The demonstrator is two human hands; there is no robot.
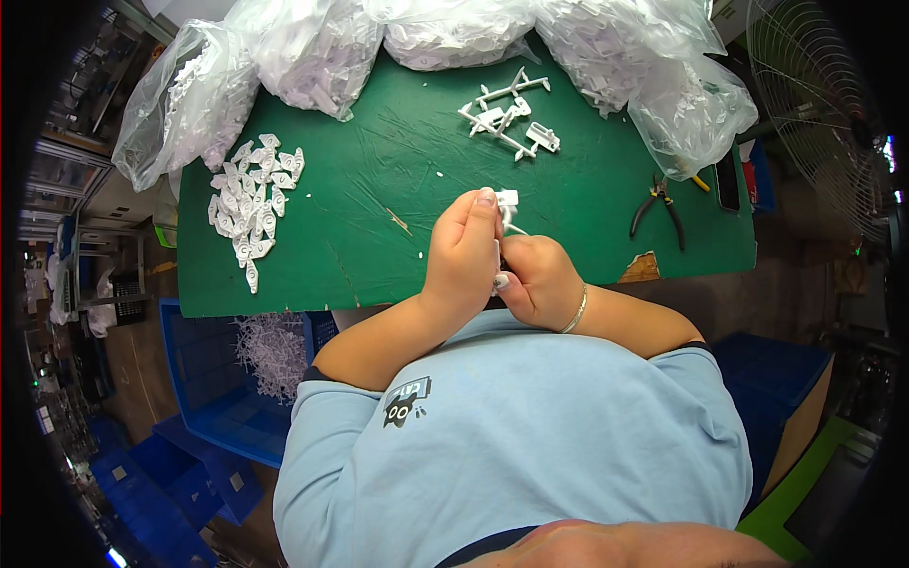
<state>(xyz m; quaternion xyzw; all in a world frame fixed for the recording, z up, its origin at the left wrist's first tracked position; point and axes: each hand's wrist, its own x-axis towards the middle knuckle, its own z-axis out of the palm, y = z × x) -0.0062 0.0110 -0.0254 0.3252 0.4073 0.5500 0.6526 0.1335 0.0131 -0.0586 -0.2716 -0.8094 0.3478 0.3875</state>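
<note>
Close in front of my chest, over the near edge of the green table, my two hands meet. My left hand (459, 251) is closed on a white plastic part (507, 199), whose end sticks out past the fingertips. My right hand (542, 279) is closed against the same white part, its thumb bent toward the left palm; the fingers hide most of the part. Beyond them lies a white moulded sprue frame (511, 115) with small parts attached. A loose heap of flat white plastic pieces (248, 201) lies to the left.
Clear plastic bags full of white parts (317, 57) line the far edge of the green table (369, 180). Side cutters (658, 213) and a phone (727, 182) lie at the right. A blue crate (204, 398) with white sprue scraps stands below left. A fan (824, 104) is at far right.
</note>
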